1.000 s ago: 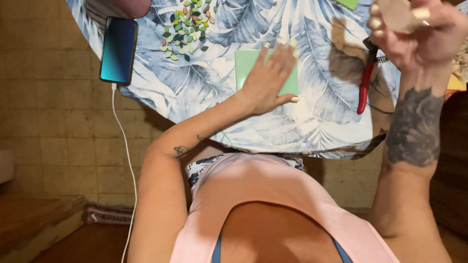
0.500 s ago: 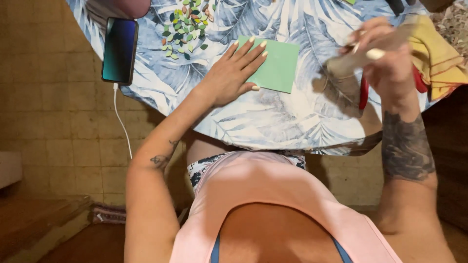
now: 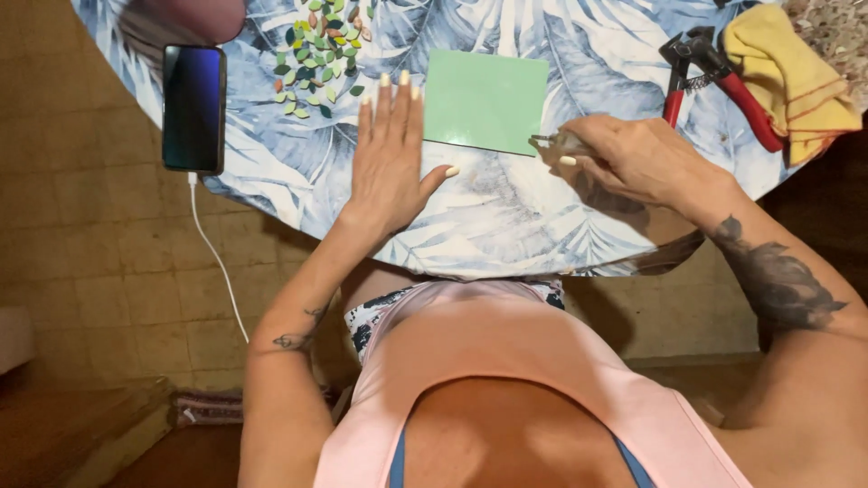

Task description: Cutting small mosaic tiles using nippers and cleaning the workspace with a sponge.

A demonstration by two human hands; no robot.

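A pale green square tile [image 3: 485, 99] lies flat on the round table with a blue leaf-patterned cloth [image 3: 506, 217]. My left hand [image 3: 389, 158] rests flat and open on the cloth, just left of the tile, fingers together and thumb spread. My right hand [image 3: 633, 158] grips a small metal-tipped cutting tool [image 3: 549, 143] whose tip touches the tile's near right corner.
A dark smartphone [image 3: 193, 108] with a white cable [image 3: 217, 262] lies at the table's left edge. Several small green and brown leaf-shaped pieces [image 3: 321, 54] sit behind my left hand. Red-handled pliers [image 3: 714, 72] and a yellow cloth [image 3: 791, 77] lie at the right.
My left hand slid off the tile to its left side. My right hand came down from raised and brought the tool's tip to the tile's corner.
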